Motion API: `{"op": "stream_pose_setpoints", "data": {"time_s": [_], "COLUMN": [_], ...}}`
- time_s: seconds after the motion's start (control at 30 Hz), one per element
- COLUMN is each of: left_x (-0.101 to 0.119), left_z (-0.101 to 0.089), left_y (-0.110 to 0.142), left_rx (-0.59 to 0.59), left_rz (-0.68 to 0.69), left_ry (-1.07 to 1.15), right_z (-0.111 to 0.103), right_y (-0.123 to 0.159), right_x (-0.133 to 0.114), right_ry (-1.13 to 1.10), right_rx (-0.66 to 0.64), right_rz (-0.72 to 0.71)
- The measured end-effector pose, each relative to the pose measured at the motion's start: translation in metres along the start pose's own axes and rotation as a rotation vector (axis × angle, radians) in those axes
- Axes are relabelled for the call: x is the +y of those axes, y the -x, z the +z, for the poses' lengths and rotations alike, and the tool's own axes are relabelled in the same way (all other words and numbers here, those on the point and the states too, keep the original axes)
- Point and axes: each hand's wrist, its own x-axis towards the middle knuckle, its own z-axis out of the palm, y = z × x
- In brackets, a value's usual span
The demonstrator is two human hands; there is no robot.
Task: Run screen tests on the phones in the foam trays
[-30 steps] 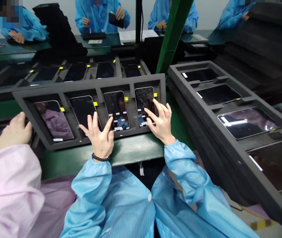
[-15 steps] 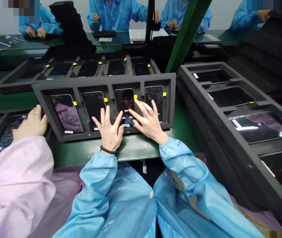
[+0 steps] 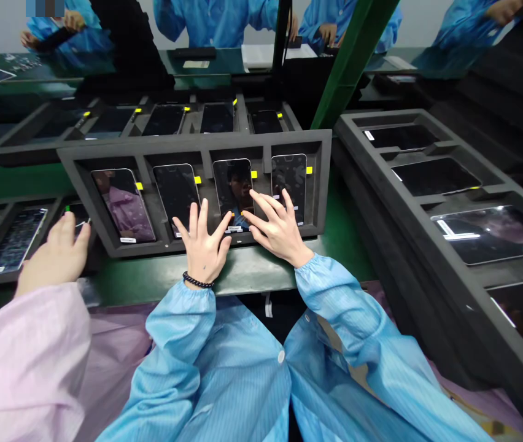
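In front of me a black foam tray (image 3: pixel 176 153) leans tilted up, with several dark phone screens in its compartments, each with a yellow tab beside it. My left hand (image 3: pixel 206 242) has its fingers spread over the tray's lower edge, between the second screen (image 3: pixel 176 190) and the third screen (image 3: pixel 234 184). A black beaded bracelet circles that wrist. My right hand (image 3: pixel 280 230), fingers also spread, lies over the space between the third screen and the rightmost screen (image 3: pixel 289 175). Neither hand grips anything; whether the fingertips touch the glass I cannot tell.
Another foam tray of screens (image 3: pixel 26 144) lies behind. At the right, a stack of trays (image 3: pixel 409 245) holds more screens. A co-worker's hand in a pink sleeve (image 3: pixel 54 252) is over a tray at the left. A green post (image 3: pixel 347 67) rises behind; people in blue sit opposite.
My hands keep almost the same spread pose at the tray. The co-worker's hand at the left has shifted slightly down and left, uncovering a green tab. The view has tilted a little.
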Motion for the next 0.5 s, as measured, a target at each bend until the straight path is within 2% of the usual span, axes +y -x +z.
{"op": "stream_pose_setpoints", "data": {"time_s": [0.13,0.3,0.5], "left_x": [0.001,0.0,0.003], "left_z": [-0.01,-0.015,-0.02], "left_y": [0.011,0.026,0.041], "left_rx": [0.065,0.035,0.092], "left_rz": [0.033,0.055,-0.109], "left_ry": [-0.009,-0.019,0.05], "right_z": [-0.005,-0.005,-0.002], "right_y": [0.013,0.023,0.018], "right_x": [0.001,0.001,-0.001], "right_ry": [0.002,0.032,-0.025], "right_rx": [0.023,0.056,-0.001], "right_rz": [-0.02,-0.086,-0.094]}}
